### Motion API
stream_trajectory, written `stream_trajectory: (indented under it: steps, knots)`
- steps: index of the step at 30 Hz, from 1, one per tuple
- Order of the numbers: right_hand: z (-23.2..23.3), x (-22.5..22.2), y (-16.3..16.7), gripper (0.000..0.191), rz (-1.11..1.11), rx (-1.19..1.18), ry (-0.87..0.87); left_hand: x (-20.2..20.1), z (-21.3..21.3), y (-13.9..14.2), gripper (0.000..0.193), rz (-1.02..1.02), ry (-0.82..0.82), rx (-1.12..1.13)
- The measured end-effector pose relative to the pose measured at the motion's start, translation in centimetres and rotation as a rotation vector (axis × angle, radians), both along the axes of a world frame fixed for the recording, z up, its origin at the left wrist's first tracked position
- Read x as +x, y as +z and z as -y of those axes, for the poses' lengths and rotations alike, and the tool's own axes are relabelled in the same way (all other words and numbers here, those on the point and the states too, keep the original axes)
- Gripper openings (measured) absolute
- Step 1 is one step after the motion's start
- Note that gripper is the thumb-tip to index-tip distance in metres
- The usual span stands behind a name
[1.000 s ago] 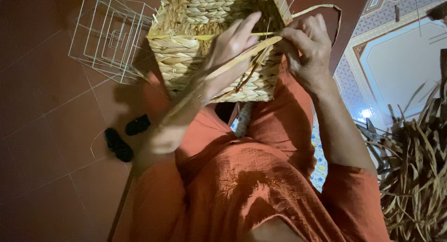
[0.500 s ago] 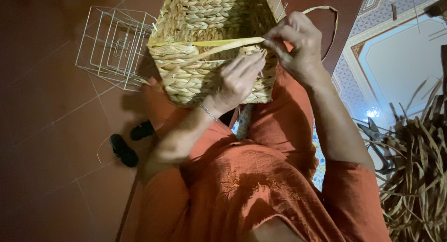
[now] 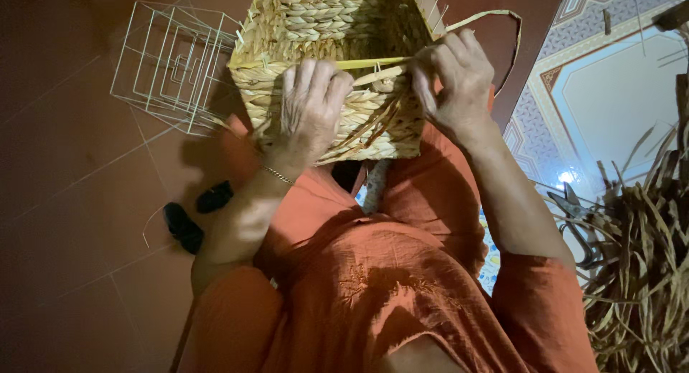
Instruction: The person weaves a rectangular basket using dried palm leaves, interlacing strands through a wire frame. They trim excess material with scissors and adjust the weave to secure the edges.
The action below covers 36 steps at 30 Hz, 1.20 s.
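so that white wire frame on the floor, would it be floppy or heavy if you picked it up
The wire frame looks like thin rods around open space, so probably light for its size. Its straight edges and square corners suggest it holds its shape rather than flopping, though such thin wire might bend if squeezed. It seems to sit tilted on the tiled floor, so a push could likely slide or tip it.

surface: red tiled floor (image 3: pixel 64 222) | on it: wire frame (image 3: pixel 169 61); dried reed pile (image 3: pixel 639 272); patterned mat (image 3: pixel 617 100)
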State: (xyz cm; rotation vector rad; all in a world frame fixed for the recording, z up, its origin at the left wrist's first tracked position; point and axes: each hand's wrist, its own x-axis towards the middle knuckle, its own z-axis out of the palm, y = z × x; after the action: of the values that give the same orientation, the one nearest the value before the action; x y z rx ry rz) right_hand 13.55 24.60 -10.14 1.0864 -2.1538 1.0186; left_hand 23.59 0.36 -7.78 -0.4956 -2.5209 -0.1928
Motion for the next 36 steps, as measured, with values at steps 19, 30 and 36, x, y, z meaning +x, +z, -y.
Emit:
stream_trajectory:
  steps: [19,30,36]
  knots:
    - [1.4,0.5,-1.3,0.037,-0.081,-0.152,-0.094,2.8,-5.0,-4.9,0.028,0.144,0.03,0.079]
    - [-0.5,0.7,1.1,0.051,0.085,0.004,0.194,5.0,1.7,2.6,0.025,0.178,0.026,-0.058]
    - [1.0,1.7,1.1,0.042,-0.042,0.073,0.104,2.6,1.6,9.8,0.018,-0.031,0.086,-0.395]
